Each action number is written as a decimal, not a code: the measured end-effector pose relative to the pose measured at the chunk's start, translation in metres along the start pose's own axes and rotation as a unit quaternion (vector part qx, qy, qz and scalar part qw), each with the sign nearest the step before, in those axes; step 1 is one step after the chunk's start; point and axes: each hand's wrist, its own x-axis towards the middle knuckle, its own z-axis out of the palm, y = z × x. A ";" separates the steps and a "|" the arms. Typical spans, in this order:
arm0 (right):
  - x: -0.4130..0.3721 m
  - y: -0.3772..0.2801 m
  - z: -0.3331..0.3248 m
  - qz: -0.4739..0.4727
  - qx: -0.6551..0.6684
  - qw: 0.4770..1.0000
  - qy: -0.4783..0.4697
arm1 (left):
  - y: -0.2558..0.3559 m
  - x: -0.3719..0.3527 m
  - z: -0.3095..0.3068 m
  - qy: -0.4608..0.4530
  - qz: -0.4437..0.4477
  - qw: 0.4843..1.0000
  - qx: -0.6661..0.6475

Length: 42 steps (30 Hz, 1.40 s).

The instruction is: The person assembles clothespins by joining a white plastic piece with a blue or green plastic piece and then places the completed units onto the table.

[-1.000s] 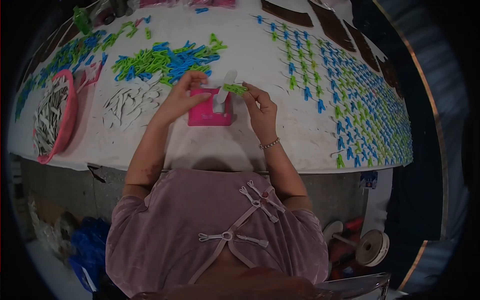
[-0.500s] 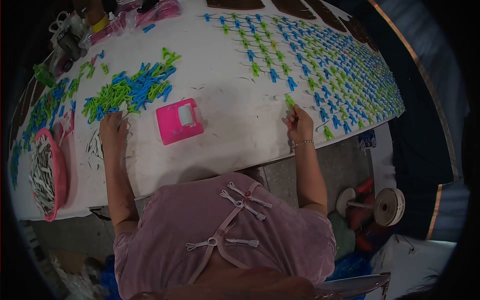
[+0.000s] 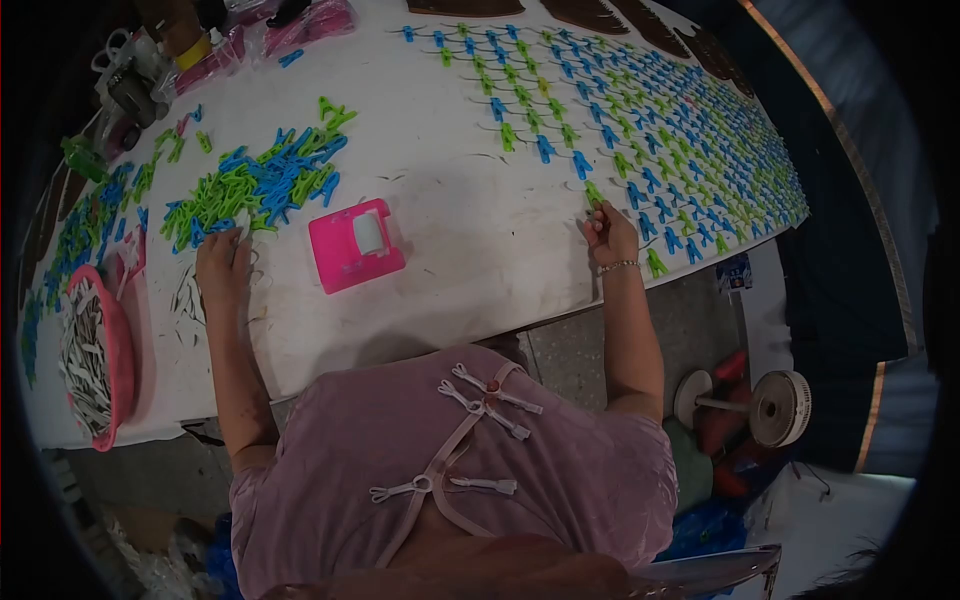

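Note:
My right hand [image 3: 612,238] pinches a green clip [image 3: 593,194] at the near left edge of a laid-out array of clips. Blue and green clips [image 3: 645,185] lie there in rows, with thin pale strips beside many of them. My left hand [image 3: 222,265] rests with bent fingers at the near edge of a heap of blue and green clips [image 3: 260,180]. A pale sliver shows by its fingertips, but what they grip is hidden. Thin loose strips [image 3: 185,292] lie beside that hand. Between my hands stands a pink tape dispenser [image 3: 340,255] with a white roll.
A pink basket [image 3: 122,365] of pale strips stands at the left table edge. Further clips [image 3: 85,225] lie behind it. Bottles [image 3: 135,95] and pink plastic packages [image 3: 310,28] are at the back left. Brown fringed pieces [image 3: 585,14] lie along the far edge.
My right hand has moved slightly right and away from me with the green clip, bringing it up to the row's end. My left hand stays nearly in place.

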 end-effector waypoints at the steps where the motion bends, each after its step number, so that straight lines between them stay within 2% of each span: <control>1: 0.001 0.000 -0.001 0.001 -0.001 1.000 -0.001 | 0.004 0.000 -0.002 0.006 0.001 1.000 -0.001; 6: 0.006 0.002 -0.003 -0.002 -0.015 1.000 0.000 | 0.000 -0.001 0.000 0.029 -0.019 0.999 -0.034; 8: 0.005 0.001 -0.002 0.002 -0.014 1.000 0.004 | -0.001 -0.001 -0.001 0.086 -0.008 0.996 -0.017; 9: 0.004 0.001 -0.001 0.005 -0.012 1.000 0.009 | -0.003 -0.001 -0.002 0.087 -0.009 0.996 -0.016; 11: 0.005 0.000 -0.002 0.009 -0.018 1.000 0.003 | -0.007 -0.002 -0.003 0.122 -0.050 0.986 -0.101; 12: 0.004 0.000 -0.002 0.013 -0.024 1.000 -0.001 | -0.009 -0.002 -0.002 0.122 -0.051 0.986 -0.100; 14: 0.002 -0.003 -0.001 0.020 -0.029 0.999 -0.007 | -0.013 -0.001 0.001 0.192 -0.072 0.959 -0.198; 15: 0.000 -0.003 0.000 0.027 -0.033 0.999 -0.012 | -0.014 -0.001 -0.001 0.196 -0.074 0.958 -0.194; 17: -0.004 -0.001 -0.001 0.022 -0.042 0.999 -0.018 | -0.015 -0.001 -0.006 0.219 -0.092 0.915 -0.327; 18: -0.007 0.001 -0.001 0.015 -0.048 0.999 -0.017 | -0.012 -0.001 -0.011 0.226 -0.095 0.914 -0.322; 19: -0.012 0.006 0.001 0.016 -0.052 0.998 -0.026 | -0.004 0.000 -0.018 0.214 -0.105 0.896 -0.374; 20: -0.018 0.013 0.004 -0.037 -0.089 0.993 -0.068 | 0.004 0.001 -0.024 0.202 -0.114 0.875 -0.425; 21: -0.022 0.020 0.012 -0.089 -0.126 0.982 -0.110 | 0.012 0.001 -0.026 0.209 -0.118 0.875 -0.420; 22: -0.029 0.027 0.028 -0.086 -0.131 0.981 -0.118 | 0.019 0.003 -0.028 0.169 -0.155 0.855 -0.464; 24: -0.050 0.046 0.064 -0.234 -0.282 0.909 -0.197 | 0.043 0.007 -0.026 0.101 -0.205 0.824 -0.519; 25: -0.062 0.057 0.084 -0.277 -0.302 0.882 -0.233 | 0.059 0.010 -0.023 0.076 -0.217 0.816 -0.530; 26: -0.078 0.063 0.104 -0.272 -0.304 0.879 -0.247 | 0.076 0.012 -0.020 0.053 -0.206 0.802 -0.558; 28: -0.111 0.071 0.140 -0.488 -0.385 0.717 -0.315 | 0.098 0.014 -0.011 0.015 -0.186 0.778 -0.600; 29: -0.122 0.075 0.155 -0.486 -0.382 0.714 -0.328 | 0.103 0.015 -0.006 -0.002 -0.177 0.769 -0.615; 31: -0.136 0.080 0.179 -0.610 -0.378 0.588 -0.374 | 0.115 0.014 -0.003 -0.008 -0.172 0.759 -0.628; 32: -0.142 0.083 0.188 -0.609 -0.375 0.585 -0.382 | 0.120 0.014 -0.002 -0.026 -0.161 0.747 -0.645; 34: -0.151 0.087 0.199 -0.653 -0.369 0.543 -0.378 | 0.127 0.012 -0.002 -0.029 -0.166 0.744 -0.647; 38: -0.144 0.095 0.202 -0.622 -0.366 0.537 -0.437 | 0.129 0.008 -0.002 -0.049 -0.167 0.735 -0.656; 40: -0.141 0.096 0.200 -0.506 -0.386 0.620 -0.459 | 0.125 0.006 -0.003 -0.064 -0.147 0.754 -0.637; 42: -0.132 0.097 0.200 -0.503 -0.386 0.619 -0.464 | 0.120 0.005 -0.003 -0.081 -0.129 0.771 -0.618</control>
